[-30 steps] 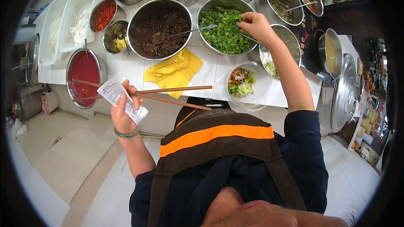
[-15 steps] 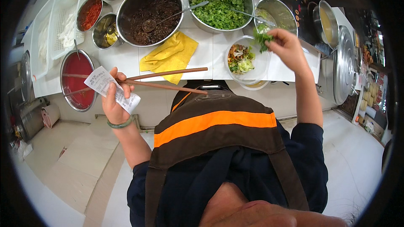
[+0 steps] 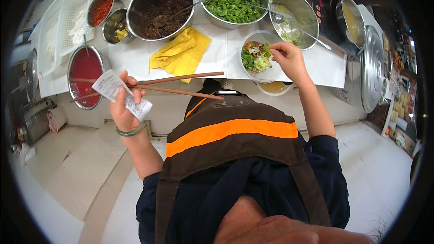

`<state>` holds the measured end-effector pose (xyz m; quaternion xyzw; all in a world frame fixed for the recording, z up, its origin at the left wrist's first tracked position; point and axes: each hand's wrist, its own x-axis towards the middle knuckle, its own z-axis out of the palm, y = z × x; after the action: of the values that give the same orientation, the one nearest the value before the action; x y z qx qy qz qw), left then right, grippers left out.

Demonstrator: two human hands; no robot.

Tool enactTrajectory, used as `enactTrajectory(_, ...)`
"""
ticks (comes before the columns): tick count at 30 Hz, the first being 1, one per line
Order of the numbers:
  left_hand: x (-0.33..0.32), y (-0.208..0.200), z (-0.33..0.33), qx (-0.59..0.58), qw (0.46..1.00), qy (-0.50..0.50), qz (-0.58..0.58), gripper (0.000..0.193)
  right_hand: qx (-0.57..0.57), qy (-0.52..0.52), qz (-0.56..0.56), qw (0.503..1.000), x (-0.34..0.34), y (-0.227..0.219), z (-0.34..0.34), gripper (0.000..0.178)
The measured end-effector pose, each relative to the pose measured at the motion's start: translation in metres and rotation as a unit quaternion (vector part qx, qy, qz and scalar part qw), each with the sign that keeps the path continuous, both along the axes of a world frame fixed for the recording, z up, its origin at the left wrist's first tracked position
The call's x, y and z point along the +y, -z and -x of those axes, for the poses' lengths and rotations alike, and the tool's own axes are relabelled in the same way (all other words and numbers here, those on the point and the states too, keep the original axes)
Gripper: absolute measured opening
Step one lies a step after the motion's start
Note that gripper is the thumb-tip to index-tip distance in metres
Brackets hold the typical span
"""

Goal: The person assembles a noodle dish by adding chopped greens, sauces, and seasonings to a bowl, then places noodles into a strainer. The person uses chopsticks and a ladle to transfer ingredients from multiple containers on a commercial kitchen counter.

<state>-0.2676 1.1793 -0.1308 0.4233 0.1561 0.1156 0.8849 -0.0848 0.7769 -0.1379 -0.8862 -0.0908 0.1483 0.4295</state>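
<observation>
Right hand point(image 3: 290, 61) is shifting left to a clear round plastic bowl point(image 3: 270, 76) at the white desk's point(image 3: 214, 63) front edge — curled fingers' hold unclear; left hand point(image 3: 122, 113) clutching brown chopsticks point(image 3: 181, 78), white paper point(image 3: 110, 86). Bowl's looking light, flexible — grip its rim.

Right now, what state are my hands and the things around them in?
Left hand: closed around paper slip and chopsticks.
Paper slip: held, curled.
Chopsticks: held, ends apart.
Right hand: fingers bent, over clear bowl.
Clear bowl: uncovered, partly filled.
Yellow cloth: wrinkled.
Chopped greens: uncovered.
</observation>
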Motion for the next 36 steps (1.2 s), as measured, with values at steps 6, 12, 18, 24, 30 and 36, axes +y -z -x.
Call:
enactTrajectory(6,-0.027,-0.021,0.012,0.018,0.999,-0.018,-0.030,0.041,-0.154,-0.133,0.082,0.976,-0.003,-0.011,0.012,0.009)
enactTrajectory(12,-0.049,-0.038,0.035,0.024,0.997,-0.020,-0.070,0.040,0.017,-0.048,-0.085,0.995,-0.002,-0.010,0.012,0.013)
enactTrajectory(18,-0.034,-0.038,0.045,0.010,0.998,-0.045,-0.051,0.040,-0.013,-0.090,-0.125,0.988,0.011,-0.003,0.001,0.022)
enactTrajectory(24,0.021,-0.024,0.039,0.011,0.997,-0.063,-0.037,0.038,-0.030,0.068,0.143,0.987,-0.051,0.004,0.020,0.023)
enactTrajectory(30,0.076,-0.017,0.016,0.021,0.998,-0.047,-0.036,0.038,0.187,0.171,0.008,0.967,-0.010,0.027,0.038,0.051)
enactTrajectory(36,0.107,-0.013,-0.009,-0.009,1.000,0.000,-0.027,0.037,0.210,0.157,-0.064,0.963,0.056,0.016,0.034,0.049)
